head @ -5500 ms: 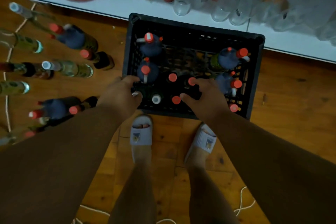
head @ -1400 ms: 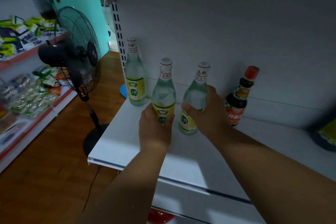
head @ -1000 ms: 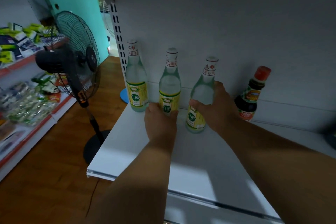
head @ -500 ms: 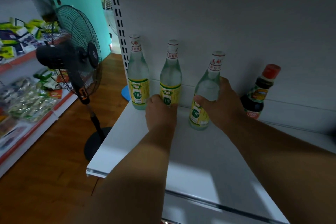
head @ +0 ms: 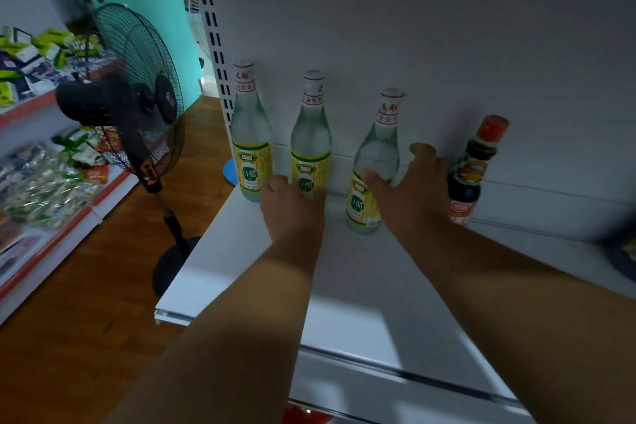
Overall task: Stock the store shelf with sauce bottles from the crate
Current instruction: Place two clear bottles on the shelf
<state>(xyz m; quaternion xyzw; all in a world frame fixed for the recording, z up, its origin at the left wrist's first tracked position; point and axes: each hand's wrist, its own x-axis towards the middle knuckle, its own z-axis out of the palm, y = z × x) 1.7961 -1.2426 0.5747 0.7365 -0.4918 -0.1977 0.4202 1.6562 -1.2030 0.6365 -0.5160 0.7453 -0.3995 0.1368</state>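
Placing step on the white shelf (head: 241,272): the left hand (head: 292,206) grips the middle clear bottle (head: 311,134) at its base; the right hand (head: 413,189) loosens, fingers spread, around the third bottle (head: 373,162), left of the dark sauce bottle (head: 473,169). Next, probably: let go, return to the crate.

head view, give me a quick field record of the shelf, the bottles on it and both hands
shelf: white metal shelf, back panel behind
clear bottles: three clear glass bottles with yellow-green labels, upright in a row; left one, middle one, right one
dark bottle: dark sauce bottle with red cap, upright, right of the row
left hand: curled round the middle bottle's base
right hand: fingers loosely spread, thumb on the right clear bottle
nearby: black standing fan on wooden floor
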